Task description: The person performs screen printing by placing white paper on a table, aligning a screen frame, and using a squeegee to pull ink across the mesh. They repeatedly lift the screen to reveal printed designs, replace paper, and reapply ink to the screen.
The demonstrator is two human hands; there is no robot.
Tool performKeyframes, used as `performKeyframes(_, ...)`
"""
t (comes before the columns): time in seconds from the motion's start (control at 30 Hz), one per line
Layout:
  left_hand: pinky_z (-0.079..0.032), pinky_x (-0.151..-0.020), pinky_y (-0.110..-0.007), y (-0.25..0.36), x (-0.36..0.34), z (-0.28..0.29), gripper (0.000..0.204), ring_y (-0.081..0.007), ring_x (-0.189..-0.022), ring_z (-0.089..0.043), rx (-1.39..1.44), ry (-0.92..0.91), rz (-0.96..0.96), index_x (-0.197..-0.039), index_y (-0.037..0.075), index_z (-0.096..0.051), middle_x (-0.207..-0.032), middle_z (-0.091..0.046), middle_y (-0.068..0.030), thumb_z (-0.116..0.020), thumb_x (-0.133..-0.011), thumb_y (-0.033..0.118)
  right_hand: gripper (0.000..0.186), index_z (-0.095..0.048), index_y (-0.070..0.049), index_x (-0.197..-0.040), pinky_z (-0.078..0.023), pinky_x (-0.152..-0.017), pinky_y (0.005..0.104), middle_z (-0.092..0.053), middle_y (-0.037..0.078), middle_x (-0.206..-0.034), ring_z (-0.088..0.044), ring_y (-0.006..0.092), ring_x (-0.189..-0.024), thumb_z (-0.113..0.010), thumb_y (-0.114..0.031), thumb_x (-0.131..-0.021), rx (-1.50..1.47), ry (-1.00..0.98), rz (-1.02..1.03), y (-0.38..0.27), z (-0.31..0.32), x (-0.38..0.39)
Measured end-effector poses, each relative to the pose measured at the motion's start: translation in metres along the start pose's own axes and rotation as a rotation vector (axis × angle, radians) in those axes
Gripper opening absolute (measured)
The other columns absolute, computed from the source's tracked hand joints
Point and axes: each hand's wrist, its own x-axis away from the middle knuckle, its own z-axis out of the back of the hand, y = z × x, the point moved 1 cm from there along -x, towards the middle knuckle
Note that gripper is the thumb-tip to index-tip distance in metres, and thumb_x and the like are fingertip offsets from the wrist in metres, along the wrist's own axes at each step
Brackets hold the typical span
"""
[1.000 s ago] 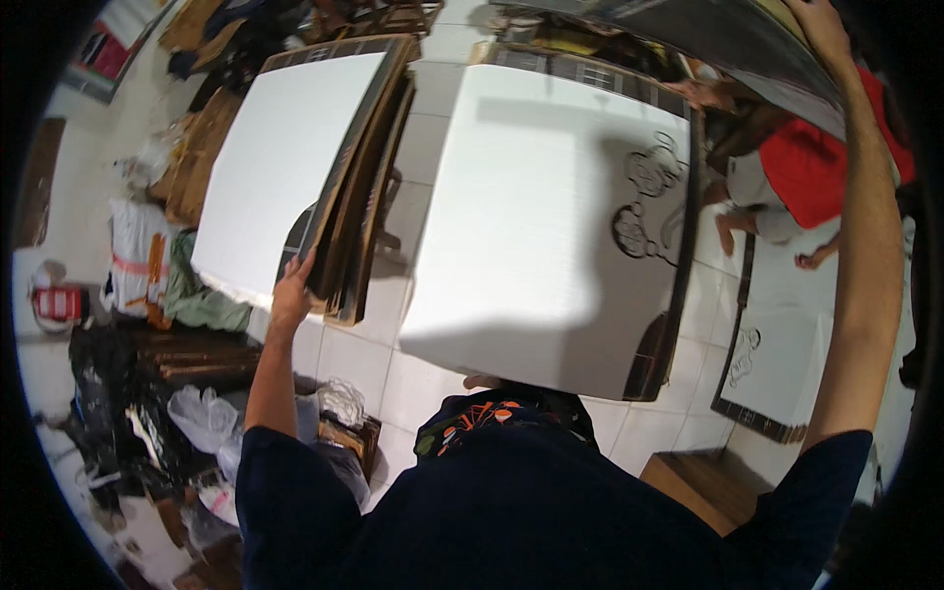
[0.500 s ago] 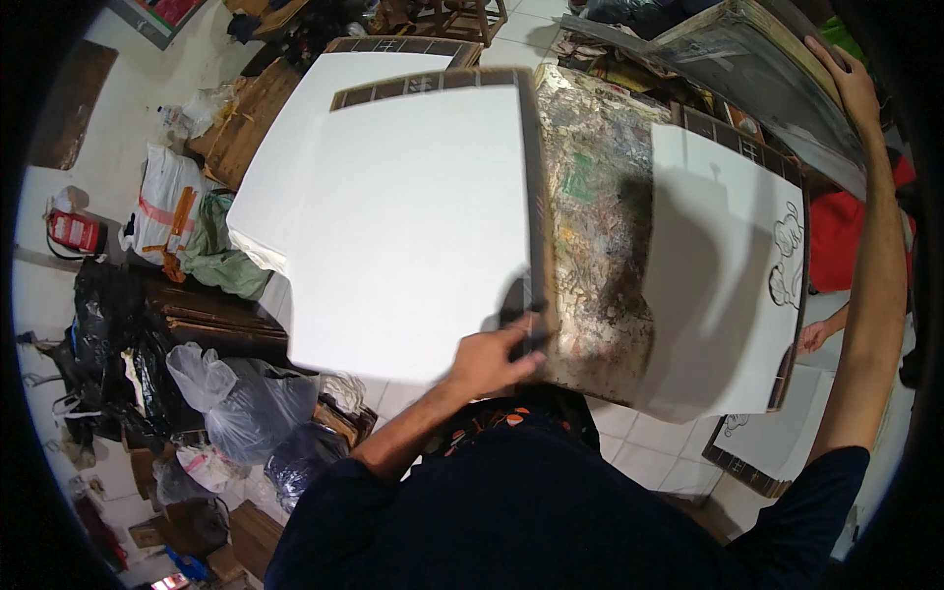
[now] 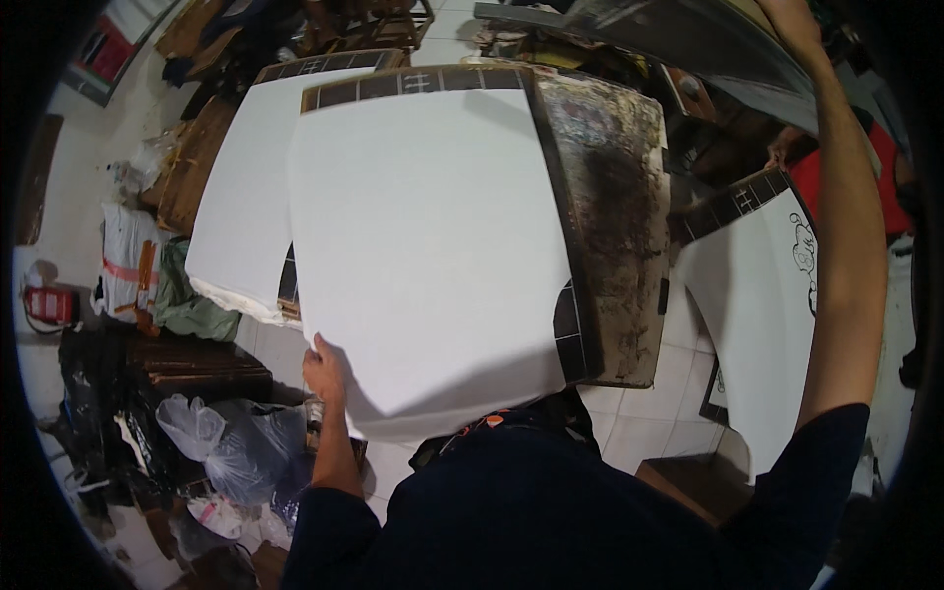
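My left hand (image 3: 324,372) is closed on the lower left side of a board (image 3: 339,93) covered with plain white cloth (image 3: 433,226), its thumb over the edge. This board has a dark border with pale marks and overlaps a stained, paint-crusted work surface (image 3: 619,226). High at the right, my right hand (image 3: 790,29) grips the edge of a large framed screen (image 3: 678,44), held up and tilted; its fingers are partly cut off by the view. Further right, another cloth-covered board (image 3: 742,256) carries a black line drawing (image 3: 803,251), partly hidden behind my right forearm.
A second white cloth-covered board (image 3: 246,177) lies at the left. Plastic bags (image 3: 231,447), dark stacked boards (image 3: 197,374) and a red fire extinguisher (image 3: 51,305) fill the left side. A person in red (image 3: 890,177) is at the right, with a hand (image 3: 777,157) by the printed board.
The plain board has come rightward over the stained surface. My left hand has gone from its right edge to its left side. The printed board has moved right, off that surface.
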Motion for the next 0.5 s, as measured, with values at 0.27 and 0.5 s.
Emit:
performKeyframes(0.27,-0.054,-0.089,-0.053,0.117,0.028,-0.042,0.08,-0.0494,-0.098,-0.07,0.024,-0.244,-0.396,-0.105,-0.01,-0.068,-0.098,-0.072,-0.0337,-0.07,-0.087,0.068,0.069,-0.08,-0.003,-0.096,-0.053,-0.082,0.0392,-0.077,0.018,-0.091,-0.073,0.0282,-0.085,-0.076,-0.07,-0.079,0.086,-0.044,-0.013,0.006,0.001,-0.019)
performKeyframes(0.5,-0.056,-0.088,-0.051,0.136,0.042,-0.05,0.098,-0.0489,-0.101,-0.071,-0.166,-0.52,-0.429,-0.113,-0.013,-0.065,-0.104,-0.072,-0.0346,-0.077,-0.075,0.076,0.076,-0.08,-0.001,-0.091,-0.053,-0.082,0.0414,-0.076,0.017,-0.088,-0.071,0.028,-0.083,-0.074,-0.076,-0.077,0.043,-0.044,0.061,0.018,0.0,-0.048)
